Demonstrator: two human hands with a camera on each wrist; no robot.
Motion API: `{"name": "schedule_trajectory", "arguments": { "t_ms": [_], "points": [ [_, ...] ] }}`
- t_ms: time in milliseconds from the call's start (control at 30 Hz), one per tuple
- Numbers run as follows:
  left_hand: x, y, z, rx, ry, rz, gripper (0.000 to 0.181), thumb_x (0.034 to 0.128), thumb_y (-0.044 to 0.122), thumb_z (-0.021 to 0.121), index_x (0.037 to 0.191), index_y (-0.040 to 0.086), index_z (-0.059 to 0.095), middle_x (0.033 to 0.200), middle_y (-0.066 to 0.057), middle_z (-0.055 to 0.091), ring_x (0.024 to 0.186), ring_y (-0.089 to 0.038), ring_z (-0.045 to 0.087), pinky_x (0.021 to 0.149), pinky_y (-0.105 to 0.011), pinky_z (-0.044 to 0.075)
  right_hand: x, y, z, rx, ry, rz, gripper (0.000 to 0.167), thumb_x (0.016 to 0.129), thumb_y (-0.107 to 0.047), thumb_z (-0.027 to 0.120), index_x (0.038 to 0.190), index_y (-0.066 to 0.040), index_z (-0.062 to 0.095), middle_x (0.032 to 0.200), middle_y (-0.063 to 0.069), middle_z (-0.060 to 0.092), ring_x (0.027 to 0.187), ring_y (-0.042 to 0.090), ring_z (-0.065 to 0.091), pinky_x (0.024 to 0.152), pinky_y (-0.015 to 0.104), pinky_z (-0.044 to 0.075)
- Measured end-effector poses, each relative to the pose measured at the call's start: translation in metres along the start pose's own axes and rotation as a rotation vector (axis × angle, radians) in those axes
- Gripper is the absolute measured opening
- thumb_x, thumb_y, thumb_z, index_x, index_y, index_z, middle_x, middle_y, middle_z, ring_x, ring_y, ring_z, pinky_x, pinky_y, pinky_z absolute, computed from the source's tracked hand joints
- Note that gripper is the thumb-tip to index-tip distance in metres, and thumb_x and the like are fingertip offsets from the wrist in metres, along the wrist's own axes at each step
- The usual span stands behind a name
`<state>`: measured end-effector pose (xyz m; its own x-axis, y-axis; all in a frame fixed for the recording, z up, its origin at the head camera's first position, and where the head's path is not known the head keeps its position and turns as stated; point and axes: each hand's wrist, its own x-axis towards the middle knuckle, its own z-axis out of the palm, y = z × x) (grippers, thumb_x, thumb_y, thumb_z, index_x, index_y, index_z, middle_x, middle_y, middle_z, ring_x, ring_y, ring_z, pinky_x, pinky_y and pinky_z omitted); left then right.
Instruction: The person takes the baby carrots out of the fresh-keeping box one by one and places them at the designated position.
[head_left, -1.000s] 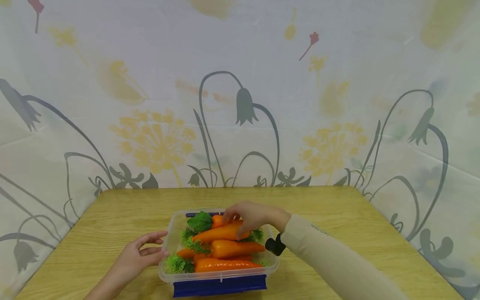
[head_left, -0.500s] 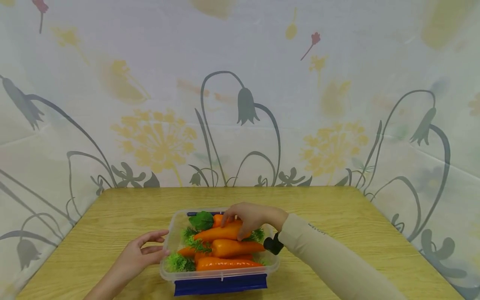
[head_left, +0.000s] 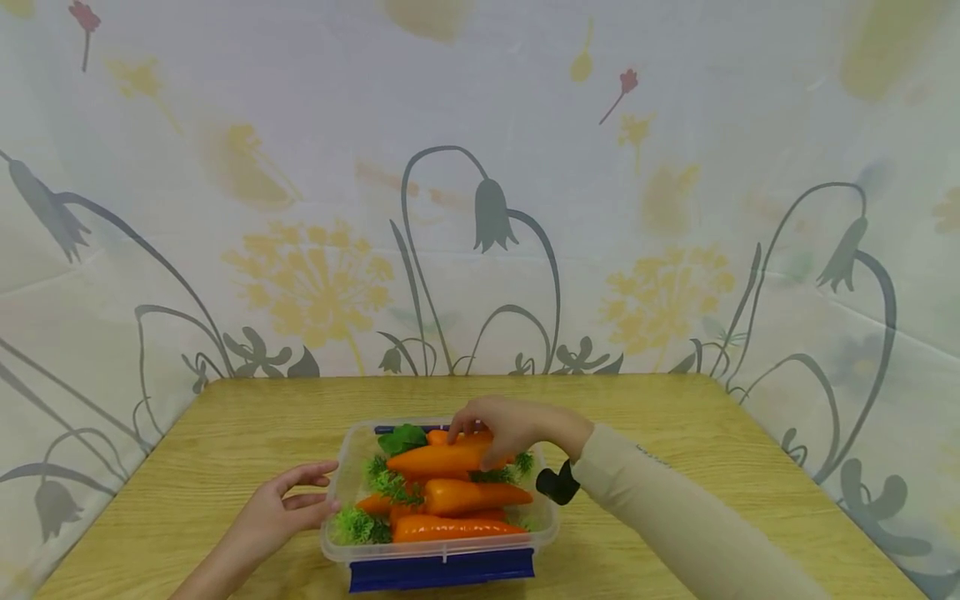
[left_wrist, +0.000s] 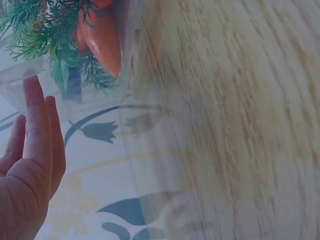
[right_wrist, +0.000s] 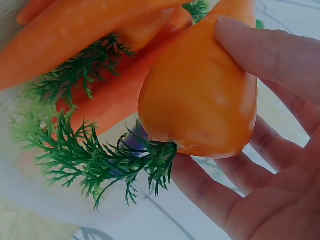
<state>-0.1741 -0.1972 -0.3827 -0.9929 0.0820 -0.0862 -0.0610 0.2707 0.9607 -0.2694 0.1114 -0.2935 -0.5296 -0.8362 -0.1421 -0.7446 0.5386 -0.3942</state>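
Observation:
My right hand grips an orange carrot with green leafy tops, thumb on one side and fingers round the other. In the right wrist view this carrot fills the middle, its thick end and leaves toward the camera. It is raised a little over the other carrots in a clear plastic container. Against the container's left rim, my left hand rests its extended fingertips; in the left wrist view one finger touches the rim corner from below.
Several more carrots and leafy greens lie in the container. Its blue front latch flap hangs down. The wooden table reaches back to a flower-printed cloth.
My right hand has risen slightly with the carrot, which has come up off the pile and shows more greens beneath it. The left hand has stayed at the rim.

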Motion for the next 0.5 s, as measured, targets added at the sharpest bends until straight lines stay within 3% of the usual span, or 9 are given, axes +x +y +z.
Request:
{"name": "schedule_trajectory", "arguments": {
  "t_ms": [333,500],
  "points": [
    [-0.001,0.0,0.0,-0.033,-0.004,-0.009,0.058,0.0846,0.014,0.07,0.135,-0.003,0.045,0.121,-0.02,0.045,0.11,-0.036,0.053,0.074,-0.04,0.053,-0.014,-0.003,-0.008,-0.032,0.067,-0.04,0.039,0.079,-0.006,0.071,0.116,-0.013,0.062,0.113,0.0,0.056,0.101,0.016,0.052,0.087,0.03,0.044],
    [-0.002,0.001,0.001,-0.038,-0.001,-0.003,0.058,0.0844,0.013,0.07,0.134,-0.004,0.045,0.121,-0.02,0.045,0.109,-0.035,0.054,0.074,-0.039,0.053,-0.023,0.001,-0.011,0.022,0.097,-0.05,0.039,0.079,-0.003,0.07,0.116,-0.011,0.061,0.112,0.001,0.054,0.099,0.017,0.051,0.085,0.03,0.045]
  ]
}}
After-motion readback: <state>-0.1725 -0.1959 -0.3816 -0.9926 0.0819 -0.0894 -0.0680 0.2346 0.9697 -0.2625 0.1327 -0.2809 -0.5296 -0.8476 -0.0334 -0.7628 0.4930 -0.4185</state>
